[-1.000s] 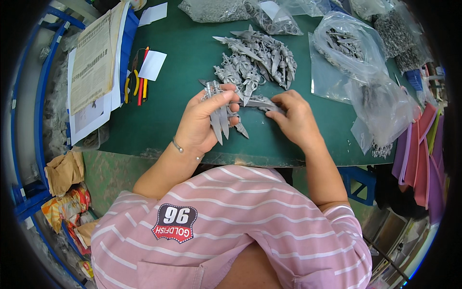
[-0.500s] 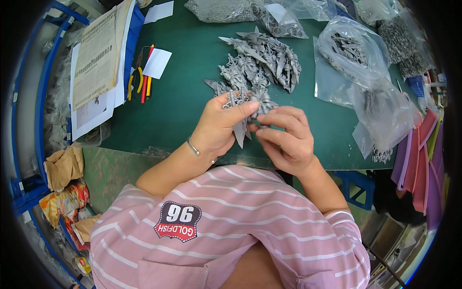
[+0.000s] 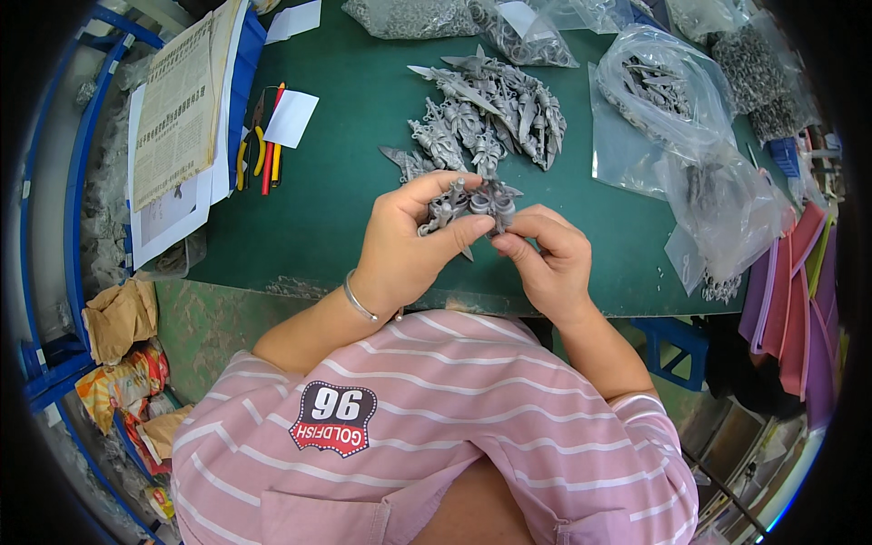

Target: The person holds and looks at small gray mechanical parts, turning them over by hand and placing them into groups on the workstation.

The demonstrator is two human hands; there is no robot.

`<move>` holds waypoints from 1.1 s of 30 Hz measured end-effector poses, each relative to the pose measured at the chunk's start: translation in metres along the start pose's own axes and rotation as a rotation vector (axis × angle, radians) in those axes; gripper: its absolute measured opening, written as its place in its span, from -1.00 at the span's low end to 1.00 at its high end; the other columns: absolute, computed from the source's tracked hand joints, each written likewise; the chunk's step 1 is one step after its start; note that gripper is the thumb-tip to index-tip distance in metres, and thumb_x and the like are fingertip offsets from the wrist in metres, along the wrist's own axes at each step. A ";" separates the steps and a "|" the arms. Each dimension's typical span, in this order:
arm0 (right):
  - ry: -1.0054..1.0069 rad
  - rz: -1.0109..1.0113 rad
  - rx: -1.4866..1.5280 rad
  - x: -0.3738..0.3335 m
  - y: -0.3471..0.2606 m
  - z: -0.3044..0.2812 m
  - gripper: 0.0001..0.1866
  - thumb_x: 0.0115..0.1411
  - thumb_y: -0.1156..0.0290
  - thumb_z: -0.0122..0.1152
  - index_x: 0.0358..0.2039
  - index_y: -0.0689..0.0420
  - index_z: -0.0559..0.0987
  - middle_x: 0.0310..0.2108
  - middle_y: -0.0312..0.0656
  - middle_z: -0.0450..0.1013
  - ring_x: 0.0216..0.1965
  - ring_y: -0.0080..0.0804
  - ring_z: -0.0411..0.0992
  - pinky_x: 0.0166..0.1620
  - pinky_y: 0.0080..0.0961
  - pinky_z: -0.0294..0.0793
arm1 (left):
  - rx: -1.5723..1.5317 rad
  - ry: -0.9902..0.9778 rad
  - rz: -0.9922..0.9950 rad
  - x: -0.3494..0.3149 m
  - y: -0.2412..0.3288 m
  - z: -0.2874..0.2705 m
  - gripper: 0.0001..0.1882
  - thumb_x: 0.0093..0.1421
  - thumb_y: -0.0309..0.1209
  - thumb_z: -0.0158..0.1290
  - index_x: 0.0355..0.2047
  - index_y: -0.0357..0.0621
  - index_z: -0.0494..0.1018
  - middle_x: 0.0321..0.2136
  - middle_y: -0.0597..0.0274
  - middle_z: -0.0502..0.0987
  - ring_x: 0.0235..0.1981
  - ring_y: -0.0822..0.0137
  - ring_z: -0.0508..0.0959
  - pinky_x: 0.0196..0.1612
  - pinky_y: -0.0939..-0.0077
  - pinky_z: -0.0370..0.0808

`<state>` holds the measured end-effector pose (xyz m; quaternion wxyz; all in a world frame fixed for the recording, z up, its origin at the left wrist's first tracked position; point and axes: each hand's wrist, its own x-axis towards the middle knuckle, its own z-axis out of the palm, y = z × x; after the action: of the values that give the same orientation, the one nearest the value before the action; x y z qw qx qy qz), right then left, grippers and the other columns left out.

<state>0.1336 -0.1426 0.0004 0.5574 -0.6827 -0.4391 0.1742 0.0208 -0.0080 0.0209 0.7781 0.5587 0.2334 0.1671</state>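
Over the near part of the green table, my left hand (image 3: 395, 238) is closed around a cluster of small grey ornate metal pieces (image 3: 495, 205), with rings and pointed blade shapes. Its thumb presses on the front of the cluster. My right hand (image 3: 554, 265) pinches the lower right side of the same cluster with thumb and index finger, the other fingers curled. The exact spot it grips is partly hidden by the fingertips. Just beyond my hands lies a heap of similar grey blade-shaped metal pieces (image 3: 516, 104).
Yellow-handled pliers (image 3: 260, 153) and a red stick-like tool (image 3: 270, 150) lie at the left beside a white slip (image 3: 291, 120). Printed sheets (image 3: 177, 118) lean on a blue bin. Clear plastic bags (image 3: 636, 136) with metal parts cover the right side; more bags (image 3: 418, 18) line the back.
My left hand has turned the cluster so its long blade no longer points down toward me. The right hand's spread fingers have curled in, and its thumb now shows on the pieces.
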 end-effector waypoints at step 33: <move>-0.027 0.260 0.700 0.001 0.011 -0.012 -0.82 0.16 0.47 0.13 -0.29 0.32 0.54 -0.35 -0.21 0.37 -0.44 -0.50 0.38 -0.32 -0.60 0.39 | -0.022 0.003 0.025 -0.001 0.002 0.000 -0.71 0.04 -0.53 0.15 -0.20 -0.29 0.43 -0.33 0.22 0.51 -0.36 0.48 0.48 -0.35 0.61 0.44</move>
<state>0.1477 -0.1488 -0.0058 0.7245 -0.4984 -0.2702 0.3922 0.0197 -0.0077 0.0231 0.7815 0.5529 0.2259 0.1803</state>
